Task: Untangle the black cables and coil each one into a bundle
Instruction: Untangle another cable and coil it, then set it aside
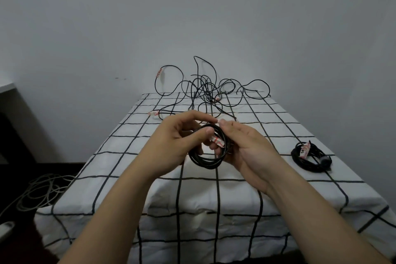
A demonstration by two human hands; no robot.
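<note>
A black cable coil (206, 162) with a white-and-red label hangs between my two hands above the middle of the table. My left hand (182, 137) grips its left side, thumb across the loops. My right hand (242, 146) holds its right side with curled fingers. A tangle of black cables (205, 90) lies at the table's far edge against the wall, with white-and-red tags on some ends. A finished black bundle (310, 159) with a tag rests on the table to the right.
The table wears a white cloth with a black grid (128, 156). A loose pale cable (40, 191) lies on the dark floor at the left. A grey wall stands right behind the table.
</note>
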